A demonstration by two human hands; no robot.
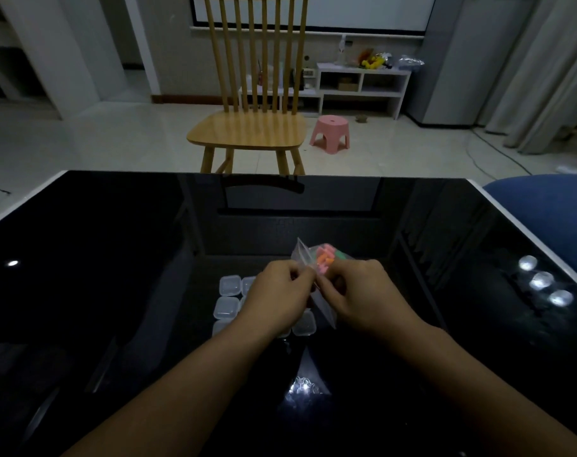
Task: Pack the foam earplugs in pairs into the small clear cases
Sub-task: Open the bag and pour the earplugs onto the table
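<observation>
Head view: above a black glass table [115,291], the left hand [277,291] and right hand [363,291] each pinch the top of a clear bag [313,255] holding pink, orange and green earplugs [325,257]. Closed clear cases [229,285] lie clustered on the table beneath, partly hidden by the hands. A chair [251,127] and pink stool [330,131] stand beyond the far edge.

left hand [275,296]: fingers curled, pinching | right hand [363,293]: pinching

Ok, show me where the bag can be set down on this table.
Bare glass lies left of the clear cases and right of the right hand, also beyond the bag toward the chair. Under both hands it is crowded.
</observation>
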